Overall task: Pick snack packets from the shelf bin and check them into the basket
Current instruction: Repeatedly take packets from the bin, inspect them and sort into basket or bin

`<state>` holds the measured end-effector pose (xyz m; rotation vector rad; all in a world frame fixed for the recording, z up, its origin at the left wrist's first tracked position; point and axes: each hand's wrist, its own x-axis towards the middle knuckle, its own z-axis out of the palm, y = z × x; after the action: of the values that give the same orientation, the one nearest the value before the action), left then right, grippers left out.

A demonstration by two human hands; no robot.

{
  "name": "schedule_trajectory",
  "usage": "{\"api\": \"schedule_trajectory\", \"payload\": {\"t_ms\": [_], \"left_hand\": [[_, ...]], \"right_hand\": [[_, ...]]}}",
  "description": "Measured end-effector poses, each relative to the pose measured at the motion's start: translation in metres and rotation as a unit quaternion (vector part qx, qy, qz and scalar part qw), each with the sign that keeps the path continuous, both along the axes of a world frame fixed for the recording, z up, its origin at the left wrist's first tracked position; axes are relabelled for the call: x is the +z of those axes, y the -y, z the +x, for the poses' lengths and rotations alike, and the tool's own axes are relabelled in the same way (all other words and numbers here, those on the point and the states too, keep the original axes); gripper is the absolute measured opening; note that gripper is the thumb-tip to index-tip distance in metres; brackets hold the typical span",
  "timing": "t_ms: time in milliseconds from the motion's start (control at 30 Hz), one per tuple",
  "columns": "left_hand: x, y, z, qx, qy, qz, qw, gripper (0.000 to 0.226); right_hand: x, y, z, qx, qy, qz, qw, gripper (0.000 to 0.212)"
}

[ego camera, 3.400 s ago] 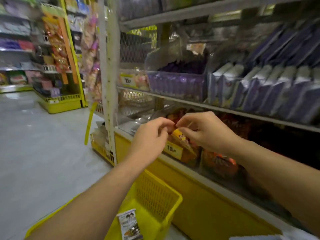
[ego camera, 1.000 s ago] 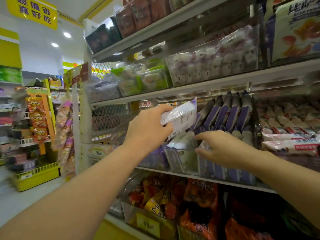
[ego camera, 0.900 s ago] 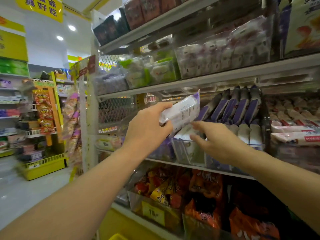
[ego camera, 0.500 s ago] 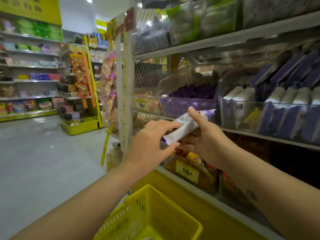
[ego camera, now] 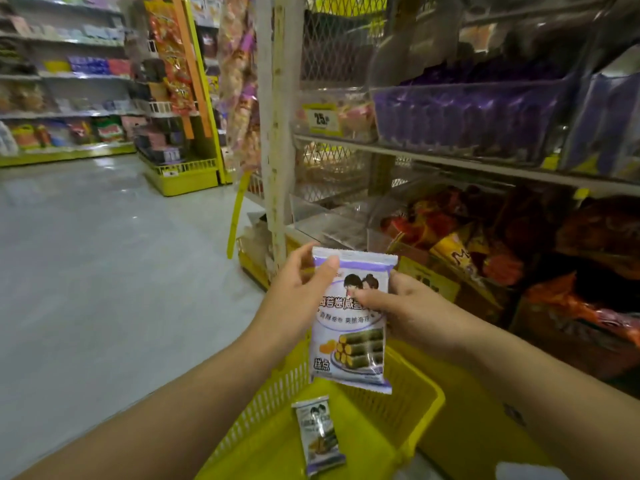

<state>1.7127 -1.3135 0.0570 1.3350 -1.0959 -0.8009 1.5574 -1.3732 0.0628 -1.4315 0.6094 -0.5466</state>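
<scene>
The upper shelf board [ego camera: 450, 161] carried a clear bin [ego camera: 467, 86] packed with purple packets [ego camera: 450, 123]; beneath it lay orange and red bags [ego camera: 433, 223]; the yellow basket [ego camera: 420, 374] had one small packet [ego camera: 320, 434] lying flat on its bottom; a yellow display stand [ego camera: 183, 178] stood on the pale floor [ego camera: 104, 271].

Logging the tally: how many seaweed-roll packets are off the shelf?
2. First packet, in the left hand and right hand, over the basket; second packet lies inside it. Others may be hidden.
</scene>
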Motion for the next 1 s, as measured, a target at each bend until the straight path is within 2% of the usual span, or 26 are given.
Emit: {"api": "schedule_trajectory", "payload": {"t_ms": [33, 100, 167, 267, 367, 500, 633, 867, 1000], "left_hand": [[-0.003, 0.000, 0.000, -0.026, -0.055, 0.023, 0.998, 0.030], [-0.011, -0.001, 0.001, -0.065, -0.112, 0.049, 0.990, 0.031], [-0.019, -0.002, 0.002, -0.079, -0.146, 0.051, 0.985, 0.035], [-0.023, -0.001, 0.001, -0.080, -0.184, 0.045, 0.979, 0.043], [-0.025, -0.001, 0.002, -0.085, -0.219, 0.037, 0.971, 0.041], [-0.023, -0.003, 0.002, -0.079, -0.220, 0.040, 0.972, 0.030], [-0.019, -0.002, 0.002, -0.052, -0.225, 0.034, 0.972, 0.021], [-0.011, -0.007, 0.002, -0.059, -0.208, 0.049, 0.975, 0.034], [-0.008, -0.008, 0.001, -0.047, -0.219, 0.068, 0.972, 0.040]], "right_hand": [[-0.003, 0.001, 0.000, 0.012, -0.009, -0.004, 1.000, 0.041], [-0.007, 0.003, 0.001, 0.015, -0.012, -0.009, 1.000, 0.039], [-0.010, 0.004, 0.002, -0.003, -0.009, -0.017, 1.000, 0.036], [-0.011, 0.006, 0.004, -0.084, 0.021, -0.003, 0.996, 0.034], [-0.009, 0.006, 0.003, -0.118, 0.037, 0.012, 0.992, 0.022], [-0.012, 0.003, 0.005, -0.143, 0.054, 0.045, 0.987, 0.018], [-0.014, -0.002, 0.007, -0.159, 0.053, 0.042, 0.985, 0.024], [-0.012, -0.005, 0.006, -0.166, 0.040, 0.005, 0.985, 0.033], [-0.011, 0.000, 0.002, -0.150, 0.011, 0.018, 0.989, 0.042]]}}
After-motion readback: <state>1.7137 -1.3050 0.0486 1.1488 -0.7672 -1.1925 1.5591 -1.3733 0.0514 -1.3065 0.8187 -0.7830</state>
